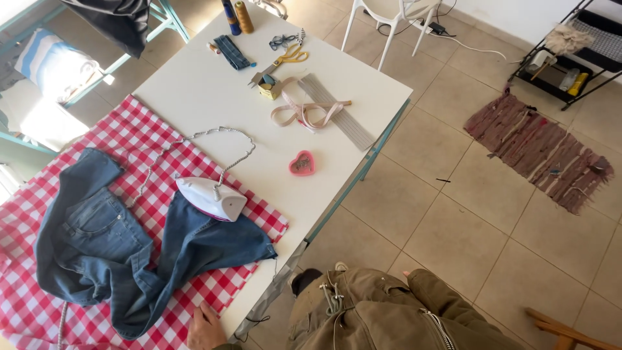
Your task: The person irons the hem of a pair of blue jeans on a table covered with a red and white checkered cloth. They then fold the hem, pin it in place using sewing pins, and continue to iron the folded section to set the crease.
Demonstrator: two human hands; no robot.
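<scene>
Denim jeans point(123, 253) lie crumpled on the red-checked cloth point(39, 304) at the near end of the white surface point(201, 91). Left hand point(206, 329) rests loosely open at the cloth's edge, holding nothing; right hand is out of view. White iron point(212, 198) sits soleplate-down on a jeans leg: scorching is likely if hot. Beyond, its cord point(220, 133) loops loosely and could snag, dragging it.

Beige tiled floor point(453, 233), white table point(214, 91), white chair point(395, 16), striped rug point(541, 152), black shelf rack point(576, 58), sunlight.
</scene>
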